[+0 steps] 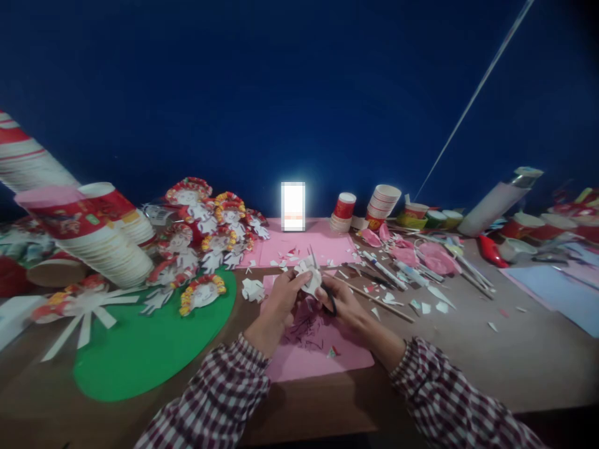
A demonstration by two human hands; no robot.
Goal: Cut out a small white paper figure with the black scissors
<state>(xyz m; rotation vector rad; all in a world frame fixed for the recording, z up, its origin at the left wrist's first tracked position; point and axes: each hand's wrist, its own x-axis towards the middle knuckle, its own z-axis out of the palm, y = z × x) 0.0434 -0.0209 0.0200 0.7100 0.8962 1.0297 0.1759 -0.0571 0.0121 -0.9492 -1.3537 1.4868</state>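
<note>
Checkered sleeves (213, 396) are flanking pink paper (339, 360) near the tabletop's (322, 411) edge, left grip (284, 294) pinching jagged white paper (310, 284), right grip (347, 307) black-handled scissors (332, 304).

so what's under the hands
A pink sheet with dark marks and a small scrap. The left hand and right hand hide part of it; what lies there can't be seen.

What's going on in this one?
A person in checked sleeves is working with paper: the left hand holds a small white paper piece, and the right hand holds scissors against it. Both hands are above a pink sheet. Paper figures and stacked cups stand to the left; paper scraps lie on the right.
</note>
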